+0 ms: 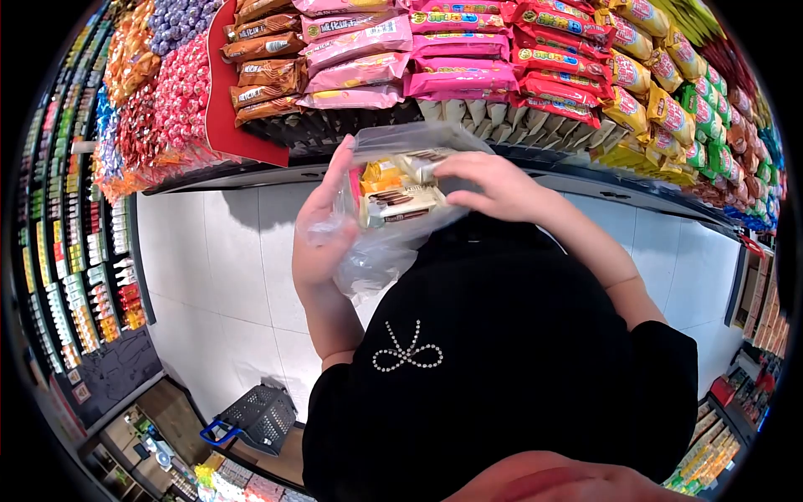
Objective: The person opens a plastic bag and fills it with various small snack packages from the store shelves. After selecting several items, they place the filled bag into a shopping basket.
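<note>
A clear plastic bag (368, 259) hangs in front of the display, its mouth spread open. Inside it lie a cream-coloured snack packet (406, 203) with brown bars printed on it, a yellow packet (381, 174) and a bit of pink wrapping. My left hand (326, 222) holds the bag by its left side, fingers pointing up along the edge. At the bag's right side, my right hand (485, 188) reaches over the opening, fingers curled at a pale packet (422, 163) lying on top of the others.
Ahead, the display holds brown packets (272, 71), pink packets (464, 77), red packets (560, 58) and yellow packets (631, 71). Wrapped lollipops (180, 88) fill the left part behind a red divider (230, 125). A grey basket (259, 417) with a blue handle stands on the floor, lower left.
</note>
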`<state>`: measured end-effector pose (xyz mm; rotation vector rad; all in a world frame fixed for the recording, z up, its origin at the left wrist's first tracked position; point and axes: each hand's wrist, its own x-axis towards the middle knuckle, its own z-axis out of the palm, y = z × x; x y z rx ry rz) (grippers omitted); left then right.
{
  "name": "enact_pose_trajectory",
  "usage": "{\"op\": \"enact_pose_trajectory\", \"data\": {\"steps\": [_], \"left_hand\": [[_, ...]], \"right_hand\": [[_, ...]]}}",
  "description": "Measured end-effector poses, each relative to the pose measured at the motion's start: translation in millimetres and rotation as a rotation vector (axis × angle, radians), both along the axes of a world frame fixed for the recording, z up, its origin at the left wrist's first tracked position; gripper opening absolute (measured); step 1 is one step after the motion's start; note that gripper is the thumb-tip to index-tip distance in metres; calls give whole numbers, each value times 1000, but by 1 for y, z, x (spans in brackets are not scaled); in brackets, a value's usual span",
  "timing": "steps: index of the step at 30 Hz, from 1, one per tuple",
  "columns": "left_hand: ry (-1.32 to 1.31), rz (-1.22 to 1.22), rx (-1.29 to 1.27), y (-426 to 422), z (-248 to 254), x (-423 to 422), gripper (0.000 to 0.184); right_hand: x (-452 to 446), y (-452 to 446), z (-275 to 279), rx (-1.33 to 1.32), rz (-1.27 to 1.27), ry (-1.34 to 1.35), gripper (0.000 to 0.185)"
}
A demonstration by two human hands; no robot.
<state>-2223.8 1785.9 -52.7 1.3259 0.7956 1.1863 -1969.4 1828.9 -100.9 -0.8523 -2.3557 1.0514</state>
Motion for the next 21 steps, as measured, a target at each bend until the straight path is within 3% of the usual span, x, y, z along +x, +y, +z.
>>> {"op": "enact_pose_trajectory", "data": {"steps": [1,3,4,7,8,11,12,14,15,19,21], "left_hand": [[0,0,1,0,-1,0,74],[-21,0,-7,0,-1,-1,73],[-22,-1,-6,0,-1,0,73],[-49,-22,-48,-2,-1,2,72],[-50,-30,-54,-2,0,2,72],[-28,-45,-69,-5,-2,0,71],[-9,-51,-73,-5,-3,-1,71],[13,-59,-60,-7,-3,-2,71],[35,-67,-43,-8,-3,-2,70],[105,-46,-40,-13,-4,-10,69],[211,18,1,-15,-5,-18,68]], "right_hand": [[10,-2,1,1,0,0,44],[25,-9,1,29,-111,36,21],[26,-13,-4,137,-311,64,18],[26,-14,-15,-85,-732,26,30],[26,-10,-25,-87,-733,26,30],[23,4,-44,-885,-765,-21,61],[24,9,-48,-887,-766,-21,61],[25,16,-58,-1238,-627,-7,50],[24,15,-63,-1212,-563,11,37],[30,6,-48,-1074,-435,247,23],[30,-6,-18,-1052,-325,300,25]]}}
